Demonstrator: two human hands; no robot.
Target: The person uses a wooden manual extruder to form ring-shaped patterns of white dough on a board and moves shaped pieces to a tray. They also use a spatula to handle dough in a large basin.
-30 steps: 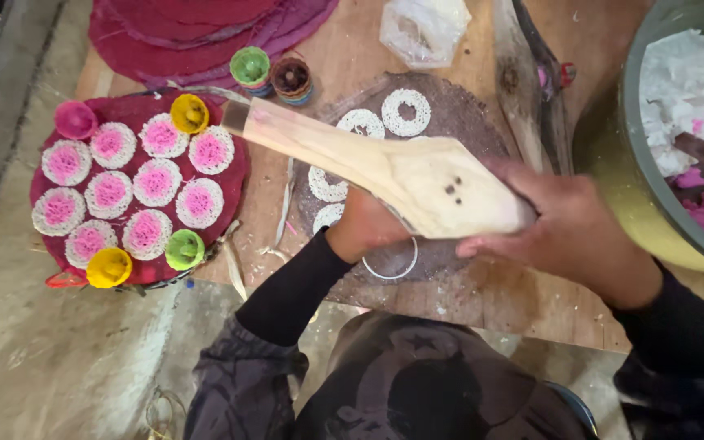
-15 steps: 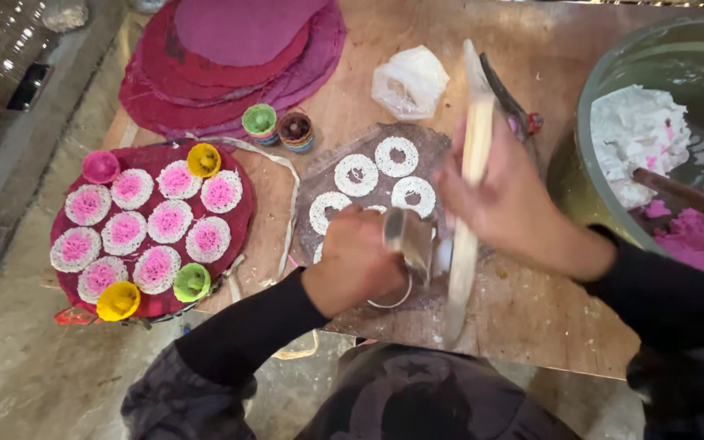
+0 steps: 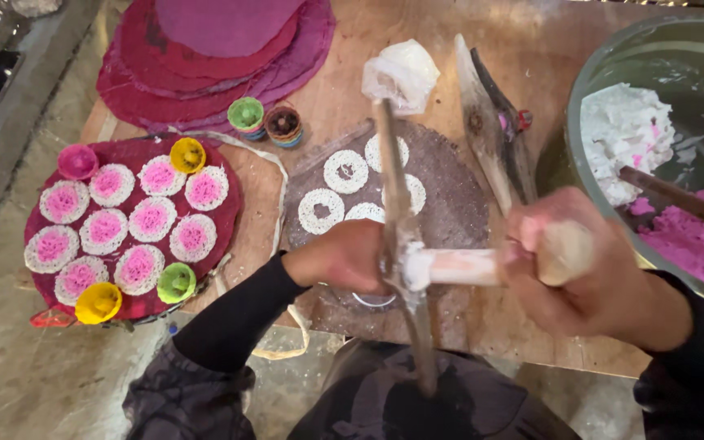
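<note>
Since the earlier frame the flat wooden paddle [image 3: 401,244] has turned edge-on at frame centre. Right hand [image 3: 588,269] is clenched round its pale handle; left hand [image 3: 344,257] cups the small metal ring cutter [image 3: 372,300] on the dark round mat [image 3: 450,204], grip unclear.

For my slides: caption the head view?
Right hand holds a wooden paddle; left hand rests by white rings.

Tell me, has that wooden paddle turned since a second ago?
Yes. The wooden paddle lay with its broad face up, slanting across the dark round mat; now it stands edge-on, running from the white bag towards the person, gripped by the right hand.
</note>
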